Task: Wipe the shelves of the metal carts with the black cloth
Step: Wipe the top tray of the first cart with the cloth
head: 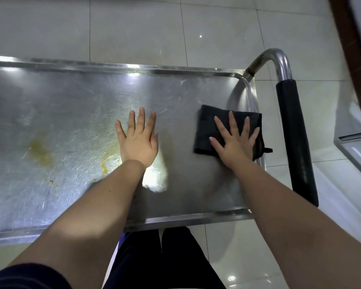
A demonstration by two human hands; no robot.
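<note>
The top shelf of a metal cart fills the view, scratched and shiny, with yellow stains on its left half. A folded black cloth lies at the shelf's right end, partly over the raised rim. My right hand presses flat on the cloth with fingers spread. My left hand rests flat on the bare metal near the middle, fingers straight, holding nothing.
The cart's push handle, a chrome tube with a black grip, runs along the right end. Pale floor tiles surround the cart. Another metal edge shows at the far right. My legs stand against the cart's near rim.
</note>
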